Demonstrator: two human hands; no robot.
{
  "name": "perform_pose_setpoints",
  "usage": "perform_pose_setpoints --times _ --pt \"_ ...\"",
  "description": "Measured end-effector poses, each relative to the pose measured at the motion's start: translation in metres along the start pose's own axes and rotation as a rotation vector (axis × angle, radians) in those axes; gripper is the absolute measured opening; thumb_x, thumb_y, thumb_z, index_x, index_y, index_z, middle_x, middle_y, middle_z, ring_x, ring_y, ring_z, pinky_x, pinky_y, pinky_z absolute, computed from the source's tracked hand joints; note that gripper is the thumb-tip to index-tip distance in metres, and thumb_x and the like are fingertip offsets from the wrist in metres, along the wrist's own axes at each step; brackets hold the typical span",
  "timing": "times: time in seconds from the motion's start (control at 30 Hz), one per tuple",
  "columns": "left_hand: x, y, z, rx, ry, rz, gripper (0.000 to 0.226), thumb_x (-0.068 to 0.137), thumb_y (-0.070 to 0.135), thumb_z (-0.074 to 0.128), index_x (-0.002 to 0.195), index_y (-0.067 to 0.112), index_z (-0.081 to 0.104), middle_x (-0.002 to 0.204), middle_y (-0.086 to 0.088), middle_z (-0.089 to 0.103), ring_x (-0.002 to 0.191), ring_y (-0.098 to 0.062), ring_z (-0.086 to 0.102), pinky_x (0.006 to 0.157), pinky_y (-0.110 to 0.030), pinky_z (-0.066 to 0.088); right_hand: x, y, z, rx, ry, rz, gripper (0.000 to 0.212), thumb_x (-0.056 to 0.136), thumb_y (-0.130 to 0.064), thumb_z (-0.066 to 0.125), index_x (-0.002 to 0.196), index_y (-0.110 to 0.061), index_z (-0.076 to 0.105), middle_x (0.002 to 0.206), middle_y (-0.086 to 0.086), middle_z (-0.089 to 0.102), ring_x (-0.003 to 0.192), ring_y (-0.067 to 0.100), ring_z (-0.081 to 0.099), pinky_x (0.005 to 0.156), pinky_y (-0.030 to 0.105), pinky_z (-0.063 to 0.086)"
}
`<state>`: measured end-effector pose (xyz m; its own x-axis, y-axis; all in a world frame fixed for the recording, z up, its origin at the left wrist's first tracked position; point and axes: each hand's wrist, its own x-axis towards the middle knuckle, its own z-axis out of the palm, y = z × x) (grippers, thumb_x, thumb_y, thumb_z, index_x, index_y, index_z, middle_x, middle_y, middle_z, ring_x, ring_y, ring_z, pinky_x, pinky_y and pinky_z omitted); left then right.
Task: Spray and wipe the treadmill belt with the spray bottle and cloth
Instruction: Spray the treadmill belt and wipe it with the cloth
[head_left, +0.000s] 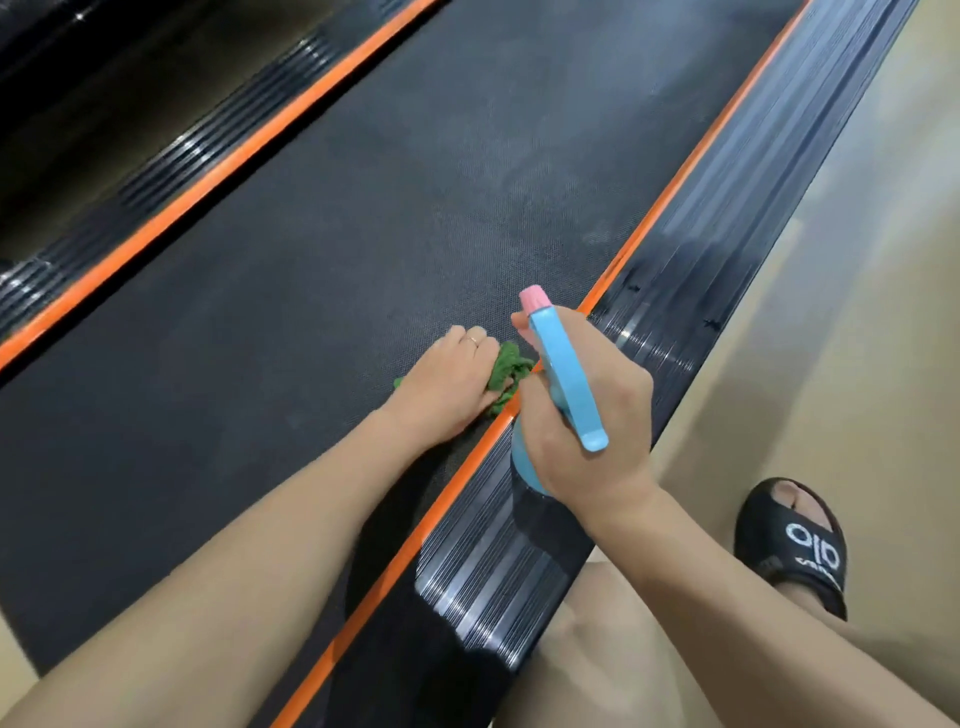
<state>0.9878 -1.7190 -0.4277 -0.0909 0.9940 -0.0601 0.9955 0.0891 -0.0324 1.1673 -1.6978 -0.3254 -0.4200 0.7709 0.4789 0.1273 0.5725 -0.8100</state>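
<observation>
The dark textured treadmill belt runs diagonally across the view between two orange strips. My left hand lies on a crumpled green cloth near the belt's right edge, fingers curled over the cloth. My right hand grips a blue spray bottle with a pink nozzle, held above the right side rail with the nozzle pointing up the belt. The bottle's lower body is mostly hidden behind my hand. A faint wet haze shows on the belt further up.
A ribbed black side rail borders the belt on the right, and another rail on the left. Beige floor lies to the right. My foot in a black slipper stands beside the rail.
</observation>
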Motion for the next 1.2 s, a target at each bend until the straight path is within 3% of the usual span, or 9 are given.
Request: perform_pose_setpoints --times 0.1,0.2,0.33,0.63,0.7,0.77,0.83,1.0,1.2 --pt "-0.027 0.005 -0.008 -0.180 0.104 0.001 0.023 0.090 0.036 0.043 0.089 0.014 0.045 0.089 -0.008 0.047 0.077 -0.023 0.039 0.068 -0.039 0.041 0.007 0.005 -0.006 -0.003 -0.010 0.023 0.034 0.077 -0.008 0.045 0.101 0.002 0.067 0.087 0.019 0.069 0.083 0.044 0.068 0.068 0.053 0.057" --pt "-0.086 -0.004 -0.015 -0.254 -0.050 0.049 0.028 0.090 0.041 0.058 0.087 0.025 0.036 0.089 0.003 0.043 0.079 -0.017 0.040 0.070 -0.034 0.042 0.008 0.004 -0.007 -0.017 -0.032 0.007 0.039 0.078 -0.012 0.044 0.106 -0.001 0.069 0.088 0.014 0.069 0.078 0.038 0.066 0.067 0.048 0.056" --pt "-0.142 -0.013 -0.022 -0.177 -0.150 0.055 0.029 0.088 0.046 0.058 0.086 0.027 0.036 0.092 0.005 0.048 0.083 -0.016 0.045 0.071 -0.029 0.042 0.006 0.003 -0.007 0.002 -0.036 0.024 0.039 0.079 -0.011 0.046 0.107 -0.003 0.070 0.081 0.007 0.064 0.066 0.030 0.059 0.061 0.043 0.052" --pt "-0.062 -0.004 -0.009 -0.047 -0.010 0.042 0.025 0.084 0.030 0.064 0.091 0.016 0.045 0.093 -0.005 0.050 0.078 -0.019 0.038 0.075 -0.033 0.039 0.006 0.000 -0.007 -0.031 -0.016 0.035 0.037 0.077 -0.007 0.046 0.105 -0.004 0.070 0.087 0.012 0.069 0.072 0.034 0.063 0.063 0.045 0.053" --pt "-0.023 0.002 -0.008 -0.099 -0.006 -0.035 0.017 0.087 0.030 0.050 0.093 0.015 0.044 0.095 -0.006 0.049 0.079 -0.018 0.035 0.077 -0.035 0.039 0.006 0.000 -0.007 -0.020 -0.018 0.042 0.033 0.078 -0.008 0.046 0.102 -0.001 0.068 0.085 0.013 0.068 0.077 0.038 0.066 0.066 0.048 0.055" --pt "0.004 0.005 -0.009 -0.133 -0.056 -0.106 0.026 0.084 0.036 0.027 0.094 0.017 0.043 0.096 -0.004 0.049 0.082 -0.020 0.040 0.078 -0.035 0.039 0.008 -0.002 -0.008 -0.016 -0.023 0.043 0.032 0.079 -0.011 0.045 0.099 0.002 0.066 0.085 0.015 0.068 0.081 0.041 0.067 0.069 0.052 0.056" --pt "0.004 0.007 -0.012 -0.191 -0.028 -0.105 0.030 0.082 0.042 0.020 0.089 0.020 0.038 0.092 0.001 0.045 0.079 -0.018 0.036 0.075 -0.035 0.039 0.010 -0.004 -0.011 -0.023 -0.050 0.042 0.029 0.079 -0.007 0.046 0.098 0.004 0.065 0.084 0.018 0.068 0.082 0.044 0.067 0.070 0.054 0.056" --pt "-0.077 0.005 -0.016 -0.396 -0.052 -0.061 0.033 0.091 0.040 0.061 0.082 0.027 0.032 0.085 0.010 0.037 0.079 -0.014 0.037 0.069 -0.029 0.032 0.015 -0.007 -0.037 -0.120 -0.066 0.181 0.023 0.076 -0.008 0.049 0.092 -0.004 0.064 0.068 0.010 0.057 0.064 0.033 0.053 0.060 0.047 0.050" --pt "-0.072 0.005 -0.009 -0.261 -0.045 -0.069 0.035 0.089 0.037 0.066 0.084 0.024 0.033 0.089 0.007 0.042 0.081 -0.014 0.039 0.073 -0.029 0.037 0.029 0.005 -0.061 -0.370 -0.222 0.422 0.006 0.079 -0.011 0.054 0.082 -0.006 0.051 0.071 0.008 0.055 0.073 0.035 0.052 0.066 0.040 0.045"
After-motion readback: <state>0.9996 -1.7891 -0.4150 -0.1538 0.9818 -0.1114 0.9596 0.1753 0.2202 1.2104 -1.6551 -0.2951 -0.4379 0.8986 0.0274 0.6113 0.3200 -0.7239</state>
